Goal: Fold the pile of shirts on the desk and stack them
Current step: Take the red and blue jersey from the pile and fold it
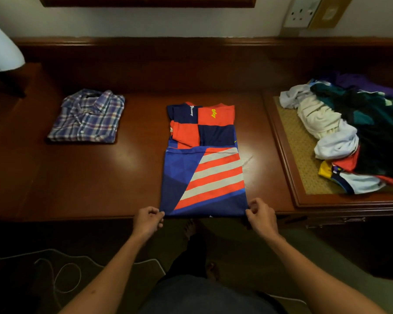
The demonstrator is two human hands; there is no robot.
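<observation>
So over on the left a plaid shirt (87,116) is sitting folded on the desk (127,168). In the middle the jersey (203,159), blue and orange with stripes, is lying flat, sides folded in, hem at the desk's near edge. The left hand (148,220) is pinching the hem's left corner and the right hand (260,217) is pinching the right corner. Off to the right the pile of shirts (349,132) is lying crumpled on a woven mat (297,152).
</observation>
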